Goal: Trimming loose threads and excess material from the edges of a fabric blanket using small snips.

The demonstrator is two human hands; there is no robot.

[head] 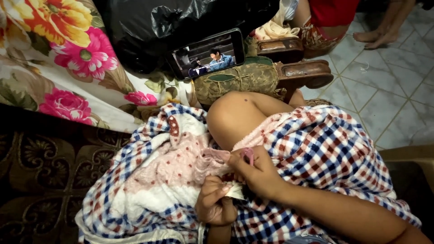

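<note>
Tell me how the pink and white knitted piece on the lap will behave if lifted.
The pink and white knitted piece already sags in folds over the checked cloth, so it would probably droop limply. It looks soft and light, unlikely to slip or roll.

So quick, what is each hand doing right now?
Left hand: closed, pinching a bit of white fabric.
Right hand: closed on a small pink tool, over the pink knitted piece.
</note>
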